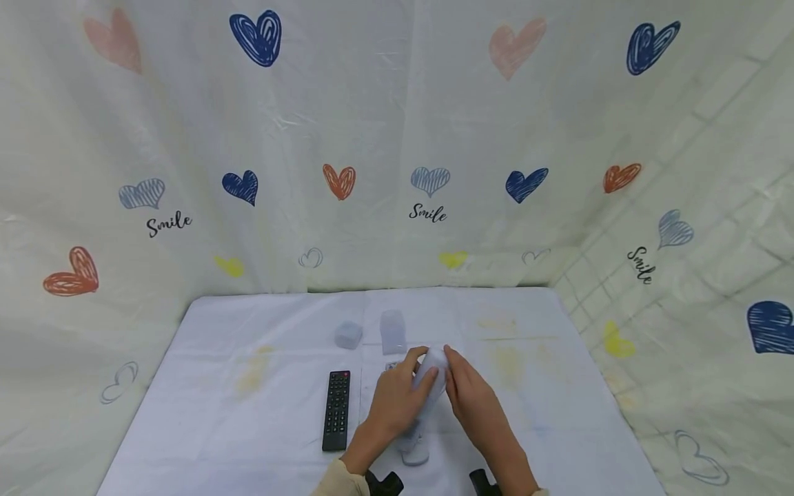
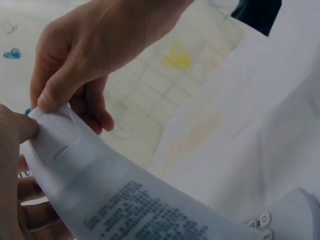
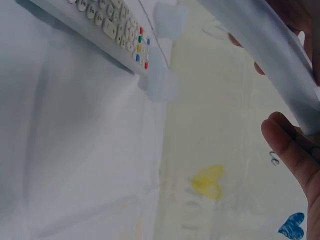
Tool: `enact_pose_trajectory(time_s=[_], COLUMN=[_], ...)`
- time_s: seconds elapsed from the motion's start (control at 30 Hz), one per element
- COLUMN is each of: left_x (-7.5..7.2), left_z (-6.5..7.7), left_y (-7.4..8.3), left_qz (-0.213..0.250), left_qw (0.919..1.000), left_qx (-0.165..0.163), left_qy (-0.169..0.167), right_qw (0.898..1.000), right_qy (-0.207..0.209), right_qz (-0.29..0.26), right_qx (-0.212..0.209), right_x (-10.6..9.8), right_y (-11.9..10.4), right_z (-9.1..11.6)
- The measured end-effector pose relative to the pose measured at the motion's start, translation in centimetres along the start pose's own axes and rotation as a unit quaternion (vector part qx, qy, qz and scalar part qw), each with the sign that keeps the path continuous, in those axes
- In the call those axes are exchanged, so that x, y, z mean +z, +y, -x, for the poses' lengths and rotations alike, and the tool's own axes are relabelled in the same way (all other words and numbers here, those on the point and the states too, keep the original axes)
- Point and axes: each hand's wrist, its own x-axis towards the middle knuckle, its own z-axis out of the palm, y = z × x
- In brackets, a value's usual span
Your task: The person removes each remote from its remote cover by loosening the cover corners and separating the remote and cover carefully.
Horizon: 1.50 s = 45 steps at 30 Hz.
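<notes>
Both hands hold a soft, translucent white plastic sleeve (image 2: 107, 167) with a block of dark print, near the middle of the table. My left hand (image 1: 397, 399) grips it, the thumb lying along its near face. The right hand (image 1: 477, 410) pinches its far end between thumb and fingers, as the left wrist view shows. Under the sleeve's lower end lies a white remote control (image 1: 416, 456), partly hidden in the head view. Its rows of round buttons and a few coloured keys appear on the remote (image 3: 107, 30) in the right wrist view.
A black remote control (image 1: 336, 411) lies left of the hands. Farther back are a folded translucent piece (image 1: 349, 335) and a flat translucent sleeve (image 1: 393, 332). A white cloth covers the table (image 1: 217, 386), and a heart-printed curtain (image 1: 372, 124) hangs behind it.
</notes>
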Motion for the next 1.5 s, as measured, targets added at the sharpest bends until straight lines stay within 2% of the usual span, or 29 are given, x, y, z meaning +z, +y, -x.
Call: enact_pose_trajectory(time_s=[0.13,0.23,0.47,0.67,0.87,1.13,1.3,1.4,1.5], left_x=[-0.7,-1.0,-0.8,-0.8,-0.9,-1.2,-1.4,-1.5,-1.6], left_z=[0.2,0.5,1.2,1.7,2.2,2.8,3.0,3.0,3.2], left_y=[-0.3,-0.4,-0.6,-0.5,-0.5,-1.1,-1.2,-1.3,-1.4], left_qz=[-0.015,-0.023,-0.019,-0.007,0.039,0.095,0.112,0.117,0.132], left_qw=[0.9992,0.9986,0.9987,0.9994,0.9988,0.9941,0.9929,0.9926,0.9908], left_qx=[0.022,0.031,0.02,0.0,-0.021,-0.053,-0.039,-0.03,-0.029], left_qy=[0.028,0.036,0.043,0.034,0.02,0.001,0.004,0.005,-0.005], right_qw=[0.998,0.997,0.996,0.998,0.996,0.977,0.965,0.951,0.927], right_qy=[0.016,0.021,0.048,0.054,0.037,0.013,0.018,0.014,-0.008], right_qz=[0.05,0.062,0.069,0.042,-0.059,-0.177,-0.231,-0.281,-0.342], right_qx=[-0.036,-0.039,-0.037,-0.014,0.046,0.114,0.125,0.131,0.154], right_x=[0.5,0.9,1.3,1.5,1.5,1.2,1.2,1.2,1.1], right_y=[-0.5,-0.7,-1.3,-1.7,-1.9,-2.3,-2.2,-2.0,-1.8], right_z=[-0.1,0.0,-0.2,-0.1,-0.1,-0.6,-0.9,-0.9,-0.9])
